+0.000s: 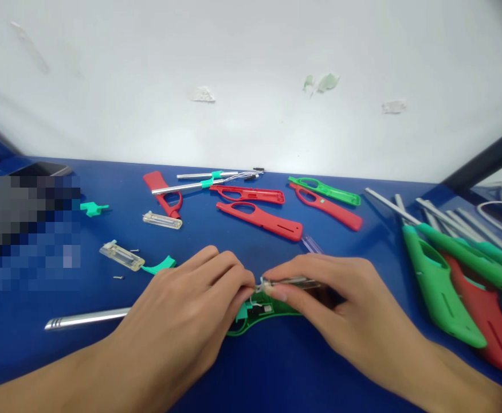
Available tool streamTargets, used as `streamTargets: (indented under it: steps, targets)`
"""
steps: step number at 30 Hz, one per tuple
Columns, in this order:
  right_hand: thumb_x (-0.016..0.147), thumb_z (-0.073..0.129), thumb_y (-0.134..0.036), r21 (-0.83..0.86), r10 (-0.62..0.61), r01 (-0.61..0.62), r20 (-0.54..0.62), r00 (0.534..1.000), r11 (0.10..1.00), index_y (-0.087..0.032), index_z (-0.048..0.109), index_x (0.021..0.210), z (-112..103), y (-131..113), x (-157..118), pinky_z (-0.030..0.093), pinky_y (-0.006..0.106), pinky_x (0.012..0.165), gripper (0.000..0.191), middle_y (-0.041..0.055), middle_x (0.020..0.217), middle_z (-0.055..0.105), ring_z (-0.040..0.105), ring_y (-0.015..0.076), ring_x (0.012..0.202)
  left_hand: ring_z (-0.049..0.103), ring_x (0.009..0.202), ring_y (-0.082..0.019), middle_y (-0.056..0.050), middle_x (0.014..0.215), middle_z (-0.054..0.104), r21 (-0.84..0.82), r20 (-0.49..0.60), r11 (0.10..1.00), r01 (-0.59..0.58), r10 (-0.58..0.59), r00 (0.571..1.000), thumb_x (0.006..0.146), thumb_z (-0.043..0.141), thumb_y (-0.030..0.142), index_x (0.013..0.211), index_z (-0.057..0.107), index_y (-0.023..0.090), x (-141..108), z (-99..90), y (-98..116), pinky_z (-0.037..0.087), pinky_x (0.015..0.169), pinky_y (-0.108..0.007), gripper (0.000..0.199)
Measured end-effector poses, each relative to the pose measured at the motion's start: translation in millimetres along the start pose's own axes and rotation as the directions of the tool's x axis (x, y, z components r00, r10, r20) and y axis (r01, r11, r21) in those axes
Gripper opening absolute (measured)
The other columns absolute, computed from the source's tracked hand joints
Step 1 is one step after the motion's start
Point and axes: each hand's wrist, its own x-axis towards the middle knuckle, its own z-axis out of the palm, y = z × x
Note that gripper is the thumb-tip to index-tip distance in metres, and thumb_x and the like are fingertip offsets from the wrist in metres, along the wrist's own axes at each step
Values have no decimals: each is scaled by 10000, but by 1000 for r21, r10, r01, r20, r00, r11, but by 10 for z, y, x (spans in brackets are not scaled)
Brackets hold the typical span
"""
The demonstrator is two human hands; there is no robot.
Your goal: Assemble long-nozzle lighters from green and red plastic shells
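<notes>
A green half-shell (251, 330) lies under both hands, with a small teal part (243, 311) and thin wires inside it. A silver metal tube (87, 317) runs out to the left from beneath my left hand (195, 304). That hand has its fingers closed at the shell, by the end of a clear piece; what they pinch is too small to name. Between its thumb and fingertips, my right hand (328, 292) grips the clear piece (296, 281) just above the shell. The two hands' fingertips nearly meet.
Red shells (262, 221), a green shell (341, 194), metal tubes (186, 187) and clear pieces (163, 220) lie behind the hands. Assembled green lighters (444, 292) and red ones (483, 310) are piled at right. A white wall (251, 126) stands behind.
</notes>
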Motion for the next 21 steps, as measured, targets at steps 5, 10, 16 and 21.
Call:
streamTargets:
  steps: [5, 10, 16, 21]
  targets:
    - [1037, 787, -205, -31, -40, 40, -6, 999, 999, -331, 852, 1020, 5, -11, 5, 561, 201, 643, 143, -108, 972, 899, 794, 109, 744, 628, 793, -246, -49, 943, 744, 10, 19, 1000, -10, 9, 1000, 1167, 444, 121, 1026, 737, 168, -3, -19, 8, 547, 641, -379, 328]
    - [1029, 795, -206, -80, -81, 79, -19, 997, 994, -313, 873, 1025, -4, -21, 6, 507, 226, 545, 132, -87, 884, 874, 697, 101, 610, 623, 791, -247, -54, 962, 757, 3, 42, 1000, -18, 18, 999, 1147, 448, 87, 1034, 745, 161, -25, -7, 10, 522, 615, -376, 327]
    - [1031, 810, -206, -90, -146, 143, -28, 989, 986, -288, 883, 1038, -9, -5, -34, 572, 208, 620, 110, -55, 884, 864, 731, 108, 652, 597, 796, -239, -46, 953, 740, -5, 43, 1000, -8, 9, 999, 1149, 450, 92, 1038, 741, 169, -38, -9, 12, 522, 651, -376, 321]
    - [1043, 794, -175, -77, -175, 173, -19, 984, 982, -269, 882, 1078, 0, 10, -54, 633, 203, 768, 133, -31, 950, 887, 816, 127, 773, 601, 812, -239, -41, 956, 736, -20, 52, 1000, -18, 19, 998, 1115, 486, 53, 1034, 746, 164, -53, 2, 9, 492, 635, -387, 294]
